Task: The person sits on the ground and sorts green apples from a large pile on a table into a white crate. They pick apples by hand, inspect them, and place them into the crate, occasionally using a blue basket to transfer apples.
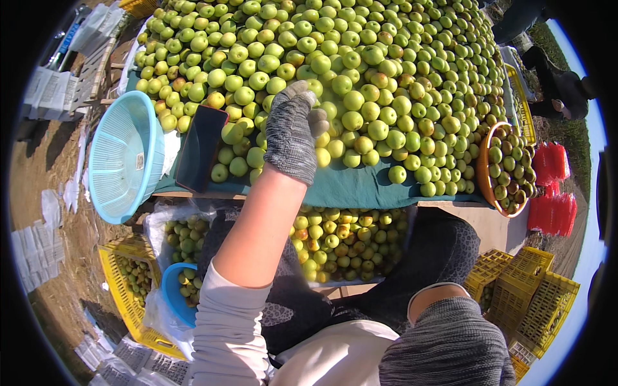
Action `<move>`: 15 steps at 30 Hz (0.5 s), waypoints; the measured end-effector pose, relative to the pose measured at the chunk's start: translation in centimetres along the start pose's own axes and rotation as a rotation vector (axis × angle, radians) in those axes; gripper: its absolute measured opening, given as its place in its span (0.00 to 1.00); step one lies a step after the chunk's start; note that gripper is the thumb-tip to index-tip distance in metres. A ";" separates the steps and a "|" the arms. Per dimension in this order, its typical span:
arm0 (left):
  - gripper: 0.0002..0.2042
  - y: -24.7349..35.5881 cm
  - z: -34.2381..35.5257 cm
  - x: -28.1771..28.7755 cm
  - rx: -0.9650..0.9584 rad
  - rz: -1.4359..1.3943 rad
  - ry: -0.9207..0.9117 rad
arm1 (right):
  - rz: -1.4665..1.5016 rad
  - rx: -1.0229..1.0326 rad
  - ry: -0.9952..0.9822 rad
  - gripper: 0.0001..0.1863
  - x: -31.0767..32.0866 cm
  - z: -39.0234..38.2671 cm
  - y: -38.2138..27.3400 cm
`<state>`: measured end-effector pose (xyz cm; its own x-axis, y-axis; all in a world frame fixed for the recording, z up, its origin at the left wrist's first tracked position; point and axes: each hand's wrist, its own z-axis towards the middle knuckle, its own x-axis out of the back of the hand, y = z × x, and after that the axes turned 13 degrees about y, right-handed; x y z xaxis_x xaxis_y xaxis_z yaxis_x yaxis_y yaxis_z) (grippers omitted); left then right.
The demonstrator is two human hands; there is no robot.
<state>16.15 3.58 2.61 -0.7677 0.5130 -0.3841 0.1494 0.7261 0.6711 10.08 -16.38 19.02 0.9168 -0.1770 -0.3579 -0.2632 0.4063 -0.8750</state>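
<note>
From where I sit, I watch the left hand (291, 138), in a grey knitted work glove, reach over the front of a broad heap of round, glossy green fruit (354, 101). Its fingers (297, 89) curl inward with the thumb near them; whether they are grasping a fruit or clenched on nothing, I cannot tell. The heap covers most of a table draped in dark teal cloth (335, 190), with a bare strip of cloth along the near edge.

The right hand (444, 344), gloved alike, hangs low and close to the body; its fingers are out of my view, so I cannot tell their state.

Left of the left hand, I make out a dark rectangular phone (199, 145) leaning by the fruit, and beside it a light-blue round plastic basket (119, 157) tipped on its side. At the table's right front corner sits an orange round basket (483, 168) filled with browner fruit (510, 166). Below the table's near edge, between the knees, I see more yellow-green fruit (347, 248). Yellow plastic crates (524, 276) stand at lower right.
</note>
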 end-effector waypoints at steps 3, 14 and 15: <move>0.16 0.1 -0.2 -0.7 -0.020 0.021 -0.002 | -0.019 0.052 -0.015 0.18 0.6 0.4 -0.4; 0.16 -0.6 1.3 -2.0 0.011 0.020 -0.031 | -0.110 0.133 -0.012 0.18 3.0 -0.1 -2.8; 0.17 -0.7 1.4 -2.1 0.022 0.026 -0.027 | -0.120 0.137 -0.012 0.18 3.1 -0.1 -2.9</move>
<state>18.59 2.65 2.05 -0.7464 0.5440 -0.3834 0.1835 0.7219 0.6672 13.70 -18.24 20.41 0.9429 -0.2209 -0.2494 -0.1095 0.5013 -0.8583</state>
